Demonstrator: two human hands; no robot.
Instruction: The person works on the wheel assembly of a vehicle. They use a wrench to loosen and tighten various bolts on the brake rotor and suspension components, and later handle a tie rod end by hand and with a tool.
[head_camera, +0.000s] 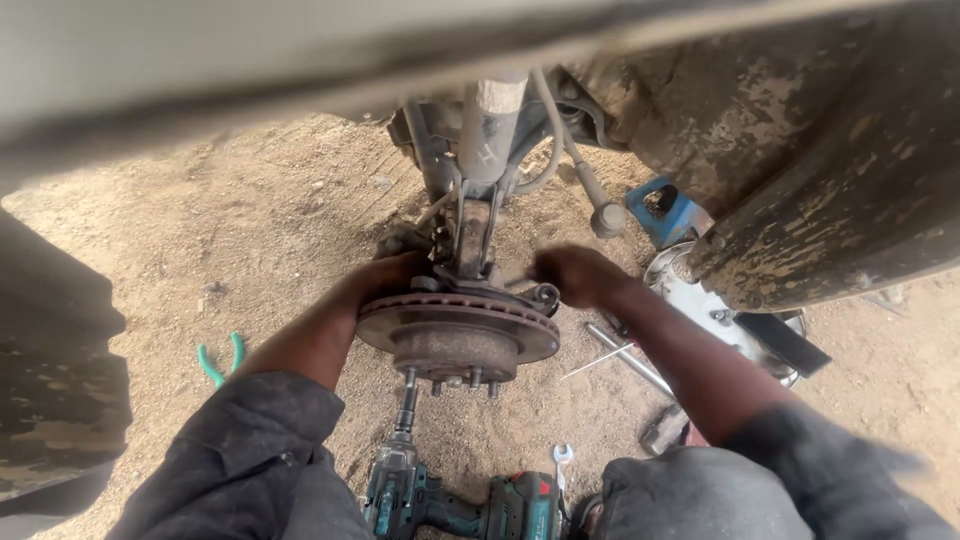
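Observation:
A rusty brake disc with wheel studs (458, 330) hangs on the hub under a car, below the grey suspension strut (487, 140). My left hand (392, 272) reaches behind the left side of the disc, its fingers partly hidden by the knuckle. To the right of the disc, my right hand (575, 275) is blurred and appears closed near the hub's back edge; what it holds is not clear.
A teal cordless impact driver (450, 500) lies on the sandy ground below the disc, a small spanner (562, 460) beside it. Green-handled pliers (220, 360) lie left. A blue jack (665, 212), a shiny hubcap (715, 310) and metal rods (625, 358) sit right. The wheel arch (820, 150) overhangs.

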